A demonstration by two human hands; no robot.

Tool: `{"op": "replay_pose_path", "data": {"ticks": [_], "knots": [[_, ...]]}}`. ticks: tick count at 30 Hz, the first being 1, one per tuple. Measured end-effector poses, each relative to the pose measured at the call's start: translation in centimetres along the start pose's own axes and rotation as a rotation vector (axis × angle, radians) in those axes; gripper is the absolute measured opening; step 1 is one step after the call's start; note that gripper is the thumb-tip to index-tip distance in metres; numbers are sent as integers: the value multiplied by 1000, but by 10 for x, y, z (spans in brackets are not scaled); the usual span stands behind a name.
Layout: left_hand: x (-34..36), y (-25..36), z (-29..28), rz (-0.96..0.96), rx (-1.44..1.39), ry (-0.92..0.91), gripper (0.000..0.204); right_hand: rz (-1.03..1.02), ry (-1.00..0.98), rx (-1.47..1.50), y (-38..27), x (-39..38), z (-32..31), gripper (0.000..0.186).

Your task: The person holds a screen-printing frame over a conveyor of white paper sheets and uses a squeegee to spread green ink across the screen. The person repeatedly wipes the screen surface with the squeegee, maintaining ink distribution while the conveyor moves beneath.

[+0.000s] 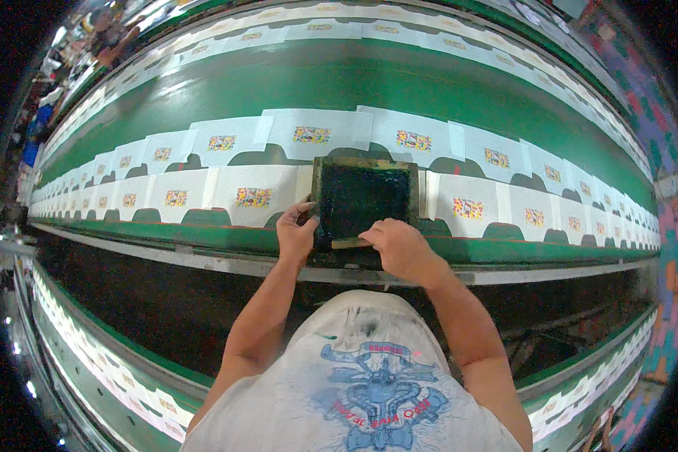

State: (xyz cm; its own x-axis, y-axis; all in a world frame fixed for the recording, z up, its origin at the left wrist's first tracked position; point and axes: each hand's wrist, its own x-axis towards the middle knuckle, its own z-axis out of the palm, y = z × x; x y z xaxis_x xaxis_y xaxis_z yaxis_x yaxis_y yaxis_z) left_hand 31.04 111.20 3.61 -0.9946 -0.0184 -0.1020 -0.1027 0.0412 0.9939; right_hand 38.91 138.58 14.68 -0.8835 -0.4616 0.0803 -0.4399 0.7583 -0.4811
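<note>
Head view: a dark, square wooden-framed printing screen [364, 197] lies on the long green table [339, 83] over a row of white cut fabric pieces [256, 192]. The left hand [296, 233] grips its left edge; the right hand [399, 245] closes around a wooden squeegee handle [352, 242] at its near edge.

The left hand [297, 235] grips the dark printing screen [364, 198] frame; the right hand [399, 245] holds a squeegee [352, 242].
</note>
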Motion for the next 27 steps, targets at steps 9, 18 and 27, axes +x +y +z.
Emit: {"op": "replay_pose_path", "data": {"ticks": [9,18,27], "knots": [[-6,10,9,13,73,83,32,-28,-75,122,76,70,-31,33],[-8,33,10,-54,208,30,30,56,86,-58,72,87,-19,44],[-12,10,3,65,173,-16,32,20,40,-95,33,47,-5,50]]}}
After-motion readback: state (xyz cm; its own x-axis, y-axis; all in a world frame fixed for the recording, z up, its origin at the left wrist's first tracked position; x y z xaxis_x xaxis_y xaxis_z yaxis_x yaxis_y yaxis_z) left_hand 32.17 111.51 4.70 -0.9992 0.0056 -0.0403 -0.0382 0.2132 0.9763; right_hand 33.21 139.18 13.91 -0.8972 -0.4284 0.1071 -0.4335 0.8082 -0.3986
